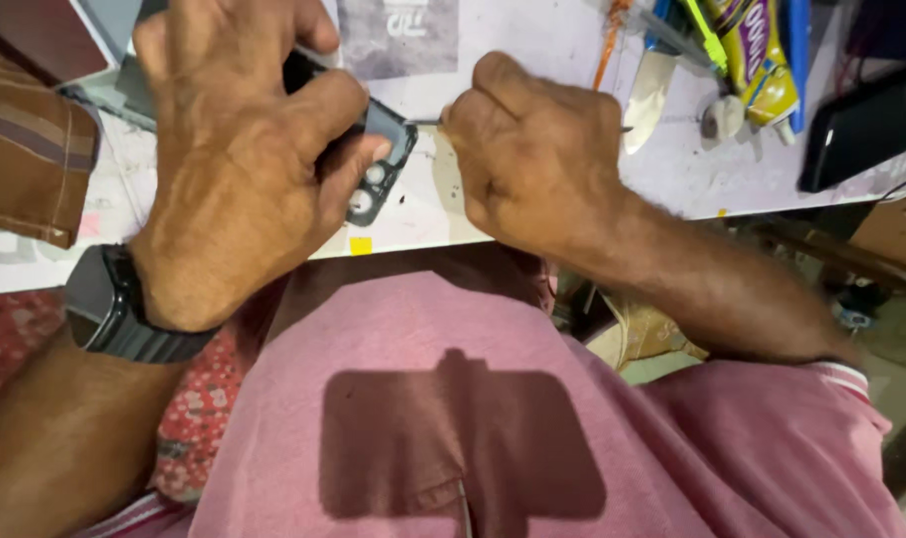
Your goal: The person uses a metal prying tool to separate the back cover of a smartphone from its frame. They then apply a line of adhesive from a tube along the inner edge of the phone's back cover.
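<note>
Head view: left hand (pixel 239 164) is closed around a dark phone (pixel 378 164), held tilted just over the near edge of the white worktop (pixel 532 45); the phone's camera corner with two round lenses pokes out below the fingers. A black watch (pixel 124 309) sits on the left wrist. Right hand (pixel 532 149) is curled tight, pinching a thin metal tool (pixel 428 123) whose tip touches the phone's top corner; the tool's other end shows just right of the knuckles. On the worktop, well apart to the right, a yellow tube (pixel 762 60), a pale flat tool (pixel 647 90) and a black device (pixel 861 125) at the edge. A brown striped cloth (pixel 29 149) lies at the left. Pink shirt (pixel 532 418) fills the lower frame.
</note>
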